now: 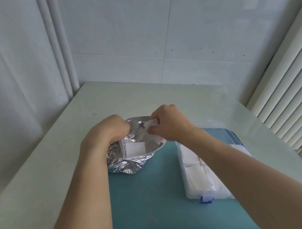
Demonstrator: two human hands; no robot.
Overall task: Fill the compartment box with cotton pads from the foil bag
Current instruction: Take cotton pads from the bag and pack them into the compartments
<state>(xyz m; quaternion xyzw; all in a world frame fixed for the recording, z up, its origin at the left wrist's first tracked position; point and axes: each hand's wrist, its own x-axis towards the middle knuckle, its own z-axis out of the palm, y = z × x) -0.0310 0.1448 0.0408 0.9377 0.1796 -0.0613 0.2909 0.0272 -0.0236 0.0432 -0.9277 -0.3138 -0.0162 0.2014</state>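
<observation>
Left hand [109, 132] grips the crinkled silver foil bag [130, 154] rim on the teal mat [148, 199]. Right hand [168, 123] pinches a white cotton pad [152, 123] at the bag mouth. Clear plastic compartment box [206, 175] sits right, holding pads.

1. We note a crumpled silver foil bag [131, 161], standing with its mouth open, on the teal mat left of the box.
2. We see white cotton pads [134, 148] inside the bag; one pad [152, 123] sits above its mouth.
3. We record a clear plastic compartment box [192, 192], lid open, blue latch [206, 199] at its near edge, with white pads [198, 179] lying in its compartments.
</observation>
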